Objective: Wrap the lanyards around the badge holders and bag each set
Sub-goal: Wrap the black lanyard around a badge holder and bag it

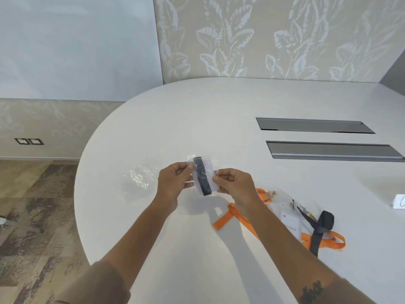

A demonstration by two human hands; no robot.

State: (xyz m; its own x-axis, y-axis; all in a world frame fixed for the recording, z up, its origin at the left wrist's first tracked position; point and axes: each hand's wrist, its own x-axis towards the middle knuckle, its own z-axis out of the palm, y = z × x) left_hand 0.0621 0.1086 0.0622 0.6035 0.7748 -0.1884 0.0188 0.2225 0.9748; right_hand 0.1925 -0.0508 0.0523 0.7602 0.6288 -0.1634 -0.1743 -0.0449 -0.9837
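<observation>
Both hands hold one wrapped set above the white table (pixel 219 119) — the left hand (pixel 175 183) and right hand (pixel 234 183) each pinch a side edge of the badge holder (pixel 210 172), a dark lanyard (pixel 202 178) wound round it. It seems already inside a clear bag. At four o'clock lie an orange lanyard (pixel 223 218) and more holders; at nine o'clock — loose clear bags (pixel 138 176).

No writing can be read anywhere in view. The white card in the clear plastic badge holder (pixel 289 220) lying on the white oval table (pixel 219 117) carries a small round mark and a line of dark print, both too blurred to make out. A white paper slip (pixel 399 201) at the table's right edge shows part of one dark curved stroke, cut off by the frame.
</observation>
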